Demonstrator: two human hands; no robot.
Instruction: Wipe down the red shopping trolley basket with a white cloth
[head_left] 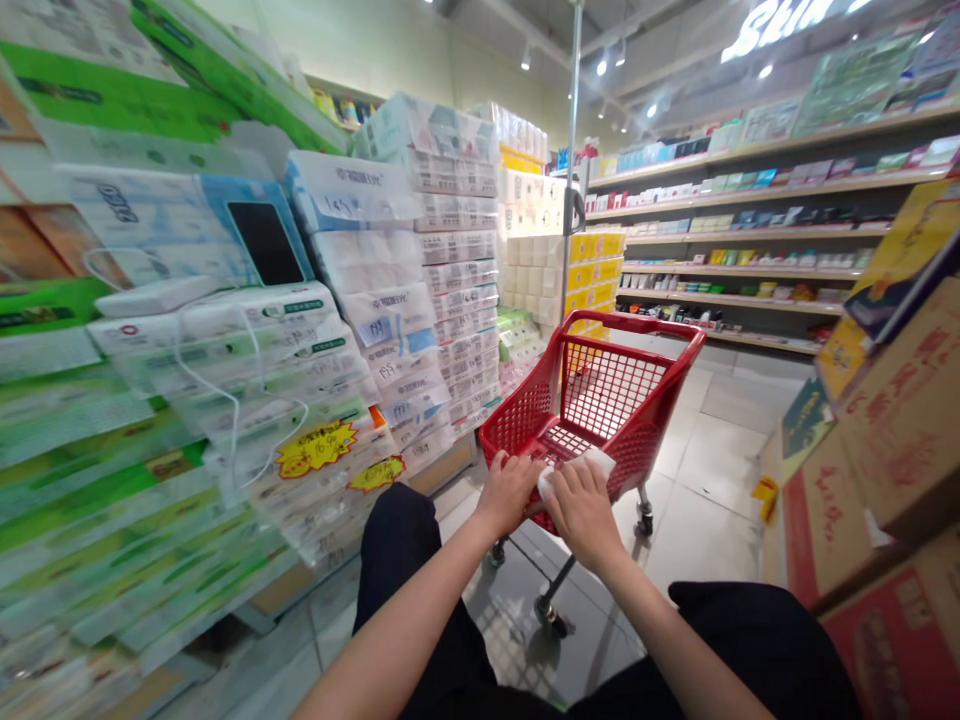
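A red plastic shopping cart (615,385) with a grid-like basket stands on the floor in front of me. My left hand (510,490) has its fingers curled over the cart's near rim. Beside it on the right, my right hand (581,505) presses a crumpled white cloth or tissue (600,462) against the same rim, fingers bent over it. The two hands are close together. No goods show in the part of the basket that I can see.
Stacked tissue packs (397,320) rise on the left, with a phone (264,243) and white cables on them. Cardboard boxes (900,430) line the right side. Behind the cart are a metal pole (574,100) and stocked shelves (750,195). Floor tiles (686,480) show beside the cart.
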